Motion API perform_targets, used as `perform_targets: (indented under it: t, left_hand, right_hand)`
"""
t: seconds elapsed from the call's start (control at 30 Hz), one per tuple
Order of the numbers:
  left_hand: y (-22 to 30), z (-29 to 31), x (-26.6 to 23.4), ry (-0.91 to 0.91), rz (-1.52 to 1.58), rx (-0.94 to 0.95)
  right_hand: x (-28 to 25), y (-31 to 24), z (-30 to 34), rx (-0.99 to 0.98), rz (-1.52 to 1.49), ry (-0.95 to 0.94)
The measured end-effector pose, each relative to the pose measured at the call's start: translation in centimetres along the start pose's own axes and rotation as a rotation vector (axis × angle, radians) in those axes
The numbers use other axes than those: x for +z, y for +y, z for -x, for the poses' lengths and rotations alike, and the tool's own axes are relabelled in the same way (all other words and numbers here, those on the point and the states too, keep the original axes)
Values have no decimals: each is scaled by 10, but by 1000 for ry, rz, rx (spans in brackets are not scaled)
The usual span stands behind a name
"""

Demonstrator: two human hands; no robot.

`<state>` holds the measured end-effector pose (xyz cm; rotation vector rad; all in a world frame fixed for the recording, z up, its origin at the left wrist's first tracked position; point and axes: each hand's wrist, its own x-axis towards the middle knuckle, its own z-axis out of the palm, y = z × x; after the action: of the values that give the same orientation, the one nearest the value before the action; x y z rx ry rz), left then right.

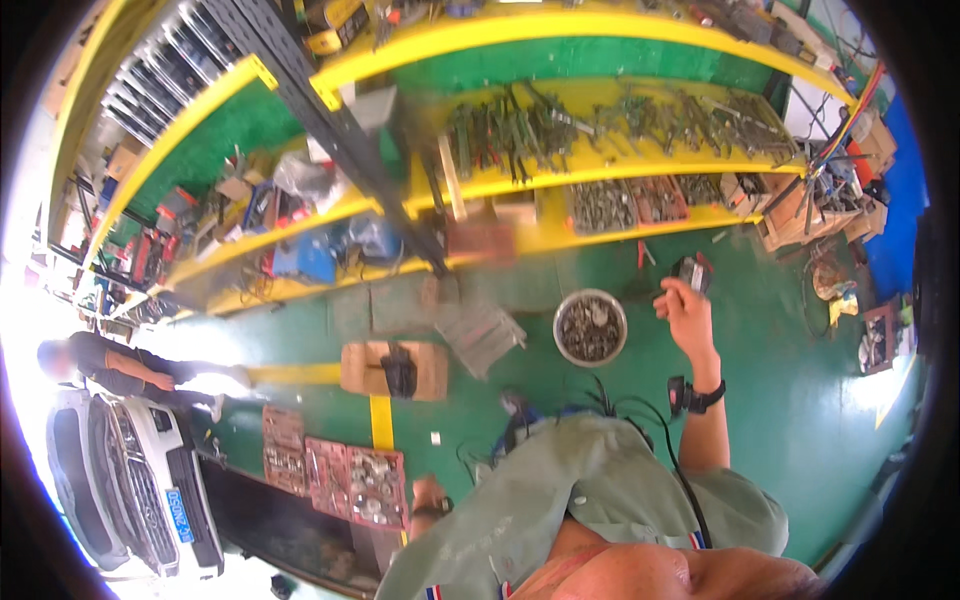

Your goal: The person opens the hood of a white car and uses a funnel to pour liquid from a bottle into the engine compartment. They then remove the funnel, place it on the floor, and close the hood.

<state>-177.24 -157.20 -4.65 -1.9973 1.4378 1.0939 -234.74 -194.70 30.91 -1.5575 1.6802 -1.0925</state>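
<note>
My right hand (pixel 688 318) reaches out over the green floor, its fingers curled. Just past the fingertips shows a small black thing with red edges (pixel 693 272); I cannot tell whether the fingers grip it or only lie in front of it. To the left of this hand is a round metal bowl (pixel 559 338) full of small metal parts. My left hand (pixel 428 493) hangs low by my side, close to the red tool cases (pixel 327 478); its fingers are too small and partly hidden to read. Red-handled pliers (pixel 645 254) lie on the floor near the shelf.
A yellow shelf (pixel 640 172) crowded with wrenches and trays of parts spans the far side, with a dark upright post (pixel 350 140). A cardboard box (pixel 430 370) and a grey flat case (pixel 480 335) are on the floor. At left are a person (pixel 125 365) and a white car (pixel 185 480).
</note>
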Motion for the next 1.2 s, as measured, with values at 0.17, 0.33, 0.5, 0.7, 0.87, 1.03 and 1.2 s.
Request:
perform_targets:
  t: [0.17,0.33,0.5,0.7,0.87,1.03,1.2]
  left_hand:
    - [-29,-63,-22,334,495,-42]
    - [-31,-45,-34,373,910,-160]
    - [8,49,-13,-52,1612,-637]
    - [75,82,-2,110,1636,-903]
    - [127,108,-45,106,1749,-937]
    - [188,101,-101,439,1606,-994]
    - [207,123,-90,493,1590,-1052]
  right_hand:
    - [35,2,-29,29,21,-55]
    - [69,25,-67,103,-19,-151]
    - [116,34,-139,97,-55,-341]
    - [157,34,-212,121,-76,-416]
    - [185,38,-245,79,-54,-576]
    - [215,50,-259,36,-102,-639]
    - [238,52,-270,-12,-98,-715]
